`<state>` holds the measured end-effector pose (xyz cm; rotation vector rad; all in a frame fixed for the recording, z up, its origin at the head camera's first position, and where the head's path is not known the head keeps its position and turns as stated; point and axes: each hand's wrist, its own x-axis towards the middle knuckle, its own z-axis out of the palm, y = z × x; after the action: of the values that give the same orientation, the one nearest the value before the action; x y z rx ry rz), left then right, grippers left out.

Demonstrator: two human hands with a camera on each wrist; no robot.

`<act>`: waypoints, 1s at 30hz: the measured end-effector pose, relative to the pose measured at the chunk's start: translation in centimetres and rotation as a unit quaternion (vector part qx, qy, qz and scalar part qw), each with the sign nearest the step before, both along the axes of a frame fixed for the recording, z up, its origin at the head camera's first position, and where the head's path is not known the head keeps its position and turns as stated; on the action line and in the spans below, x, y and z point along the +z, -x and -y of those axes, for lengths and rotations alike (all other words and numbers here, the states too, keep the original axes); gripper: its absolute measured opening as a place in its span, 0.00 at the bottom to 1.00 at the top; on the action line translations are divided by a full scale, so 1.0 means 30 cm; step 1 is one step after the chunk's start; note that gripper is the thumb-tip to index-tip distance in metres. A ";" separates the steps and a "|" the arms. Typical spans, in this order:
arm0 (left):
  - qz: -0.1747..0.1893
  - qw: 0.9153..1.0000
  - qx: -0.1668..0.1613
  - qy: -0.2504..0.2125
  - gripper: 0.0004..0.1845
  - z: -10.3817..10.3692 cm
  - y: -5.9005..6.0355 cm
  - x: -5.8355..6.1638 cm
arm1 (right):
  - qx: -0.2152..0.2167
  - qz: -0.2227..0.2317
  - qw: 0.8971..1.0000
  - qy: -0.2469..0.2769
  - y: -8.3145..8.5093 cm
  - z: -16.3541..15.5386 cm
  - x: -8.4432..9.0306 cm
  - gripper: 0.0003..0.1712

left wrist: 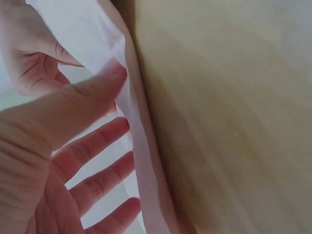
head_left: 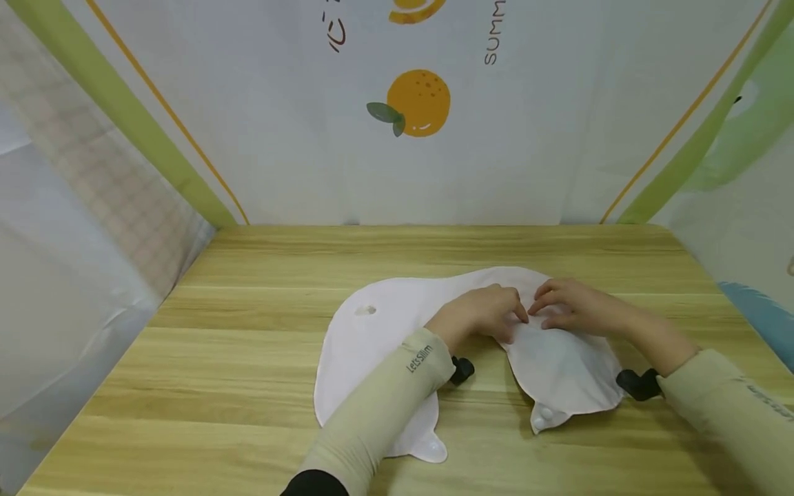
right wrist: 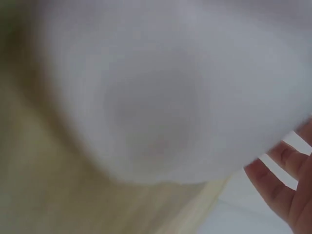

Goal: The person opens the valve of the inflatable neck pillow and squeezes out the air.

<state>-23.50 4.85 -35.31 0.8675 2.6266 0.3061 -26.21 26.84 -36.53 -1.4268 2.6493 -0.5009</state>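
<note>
A pale pinkish-white, U-shaped piece of cloth [head_left: 372, 344] lies on the table, its right arm bulging up. Small pointed tabs with round snaps stick out at its ends. My left hand [head_left: 486, 313] is at the inner edge near the bend, its thumb [left wrist: 105, 80] against the cloth edge and the other fingers spread along it. Close beside it, my right hand [head_left: 577, 306] pinches the top of the right arm between bent fingers and thumb. In the right wrist view, blurred cloth [right wrist: 161, 97] fills most of the picture, with fingertips [right wrist: 270, 183] at its edge.
The wood-grain table [head_left: 236, 386] spreads under the cloth. Behind it hangs a white curtain [head_left: 298, 158] printed with an orange, and more sheeting hangs on both sides. A small opening shows at the cloth's upper left. Black wrist mounts sit by both sleeves.
</note>
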 end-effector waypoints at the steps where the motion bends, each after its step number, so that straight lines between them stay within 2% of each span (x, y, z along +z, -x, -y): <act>1: -0.003 1.000 0.005 0.008 0.22 0.000 -0.002 -0.001 | -0.003 0.000 1.000 -0.001 0.000 0.001 -0.003 0.11; 8: -0.030 0.999 0.007 0.027 0.23 0.002 -0.001 -0.014 | -0.017 -0.010 1.000 0.001 -0.003 0.006 -0.009 0.13; 14: -0.037 0.999 0.028 0.027 0.24 0.014 -0.003 -0.015 | -0.033 -0.004 0.999 -0.012 0.001 0.002 -0.012 0.19; 20: -0.063 0.997 0.016 0.042 0.14 0.002 0.000 0.009 | -0.041 -0.014 0.998 -0.035 0.002 -0.001 -0.001 0.20; 25: -0.034 0.999 0.013 0.005 0.10 -0.002 0.018 0.014 | -0.030 -0.028 0.999 -0.018 0.005 0.004 0.018 0.08; 30: -0.025 1.000 -0.010 -0.009 0.07 -0.003 0.028 0.005 | -0.001 -0.031 0.999 -0.013 0.016 0.015 0.016 0.09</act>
<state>-24.36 4.93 -35.16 0.9187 2.6632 0.3070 -26.70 26.38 -36.05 -1.4550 2.6961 -0.4277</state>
